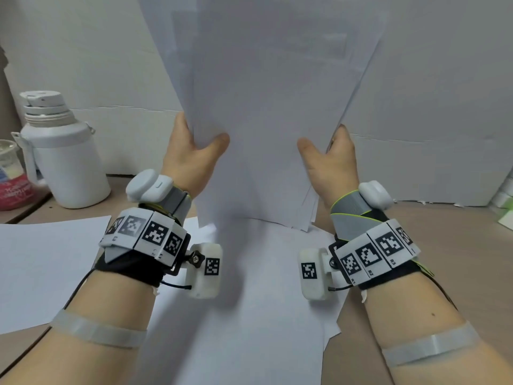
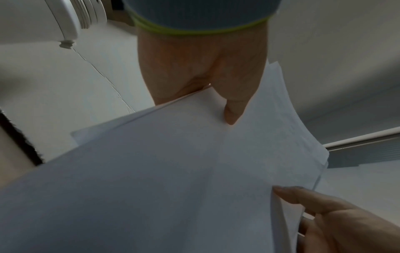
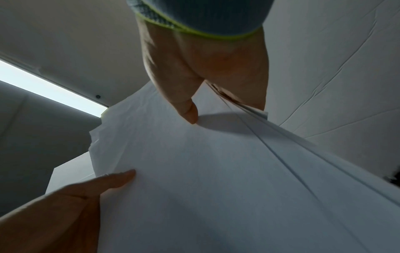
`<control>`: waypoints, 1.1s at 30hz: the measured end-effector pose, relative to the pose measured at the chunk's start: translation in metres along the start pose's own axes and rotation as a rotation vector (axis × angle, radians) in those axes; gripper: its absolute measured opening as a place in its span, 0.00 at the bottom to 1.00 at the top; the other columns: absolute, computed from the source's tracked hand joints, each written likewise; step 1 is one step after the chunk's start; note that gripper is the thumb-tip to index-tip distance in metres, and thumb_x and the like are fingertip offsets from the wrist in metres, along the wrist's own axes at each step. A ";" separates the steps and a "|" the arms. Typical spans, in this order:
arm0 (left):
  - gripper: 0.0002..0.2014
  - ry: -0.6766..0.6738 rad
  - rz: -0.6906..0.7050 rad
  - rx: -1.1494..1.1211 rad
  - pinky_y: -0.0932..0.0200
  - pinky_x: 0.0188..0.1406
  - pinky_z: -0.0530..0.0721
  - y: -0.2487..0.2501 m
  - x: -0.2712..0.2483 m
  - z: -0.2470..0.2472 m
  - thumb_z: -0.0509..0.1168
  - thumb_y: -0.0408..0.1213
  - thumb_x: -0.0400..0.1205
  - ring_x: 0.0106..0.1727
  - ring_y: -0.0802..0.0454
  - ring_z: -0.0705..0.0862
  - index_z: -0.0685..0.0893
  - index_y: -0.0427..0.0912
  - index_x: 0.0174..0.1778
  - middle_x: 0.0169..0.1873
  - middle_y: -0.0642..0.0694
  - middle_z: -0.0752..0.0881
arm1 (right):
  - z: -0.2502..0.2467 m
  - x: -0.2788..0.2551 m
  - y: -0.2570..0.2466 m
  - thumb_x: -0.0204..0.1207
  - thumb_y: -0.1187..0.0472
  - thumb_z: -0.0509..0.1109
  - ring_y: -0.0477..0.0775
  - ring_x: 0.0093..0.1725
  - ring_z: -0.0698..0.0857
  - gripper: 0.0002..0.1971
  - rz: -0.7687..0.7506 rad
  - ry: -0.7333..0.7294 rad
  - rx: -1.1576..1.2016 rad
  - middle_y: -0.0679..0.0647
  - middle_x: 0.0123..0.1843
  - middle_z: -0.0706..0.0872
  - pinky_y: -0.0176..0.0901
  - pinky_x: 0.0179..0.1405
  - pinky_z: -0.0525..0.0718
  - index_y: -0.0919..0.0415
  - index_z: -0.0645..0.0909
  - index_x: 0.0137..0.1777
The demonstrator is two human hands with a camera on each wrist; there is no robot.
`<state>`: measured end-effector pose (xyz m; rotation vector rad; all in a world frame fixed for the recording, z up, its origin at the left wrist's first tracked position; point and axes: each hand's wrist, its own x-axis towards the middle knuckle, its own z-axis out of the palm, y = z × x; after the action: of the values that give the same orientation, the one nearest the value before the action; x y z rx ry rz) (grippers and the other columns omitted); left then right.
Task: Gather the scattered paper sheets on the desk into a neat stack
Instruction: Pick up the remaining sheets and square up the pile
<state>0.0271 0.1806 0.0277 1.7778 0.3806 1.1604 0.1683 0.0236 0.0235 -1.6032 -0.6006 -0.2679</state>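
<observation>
A bundle of white paper sheets (image 1: 266, 107) stands upright above the desk, its lower edge just over the sheets lying there. My left hand (image 1: 194, 151) grips the bundle's left edge, thumb on the near face. My right hand (image 1: 329, 154) grips the right edge the same way. In the left wrist view my left thumb (image 2: 232, 109) presses on the paper sheets (image 2: 173, 171). In the right wrist view my right thumb (image 3: 186, 109) presses on the paper sheets (image 3: 194, 171), whose edges are slightly fanned. The other fingers are hidden behind the sheets.
More loose sheets (image 1: 47, 268) lie flat on the wooden desk (image 1: 458, 259), at the left and under my arms. A white lidded jug (image 1: 65, 151) and a clear cup (image 1: 8, 159) stand at the back left. White board lines the wall behind.
</observation>
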 end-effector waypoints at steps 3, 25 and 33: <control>0.24 0.020 0.037 -0.083 0.63 0.58 0.84 -0.002 0.002 0.001 0.74 0.33 0.78 0.54 0.69 0.86 0.69 0.45 0.64 0.56 0.56 0.84 | -0.001 -0.001 -0.003 0.77 0.58 0.73 0.50 0.59 0.83 0.24 -0.029 0.002 0.028 0.48 0.62 0.84 0.39 0.60 0.78 0.62 0.71 0.70; 0.29 -0.003 0.061 -0.114 0.70 0.42 0.82 0.013 0.002 -0.004 0.71 0.36 0.75 0.43 0.64 0.87 0.67 0.49 0.70 0.54 0.47 0.88 | -0.021 -0.007 -0.023 0.70 0.65 0.76 0.46 0.45 0.88 0.20 -0.019 -0.015 0.265 0.51 0.51 0.87 0.40 0.48 0.88 0.54 0.71 0.57; 0.22 0.024 0.101 -0.222 0.71 0.49 0.80 0.004 -0.004 0.002 0.68 0.33 0.75 0.47 0.70 0.85 0.72 0.35 0.64 0.50 0.54 0.85 | -0.020 -0.008 -0.020 0.73 0.67 0.78 0.47 0.48 0.90 0.19 -0.048 -0.038 0.376 0.49 0.50 0.90 0.45 0.54 0.88 0.56 0.75 0.58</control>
<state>0.0261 0.1745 0.0285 1.6060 0.1698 1.2452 0.1546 0.0030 0.0392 -1.2353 -0.6760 -0.1490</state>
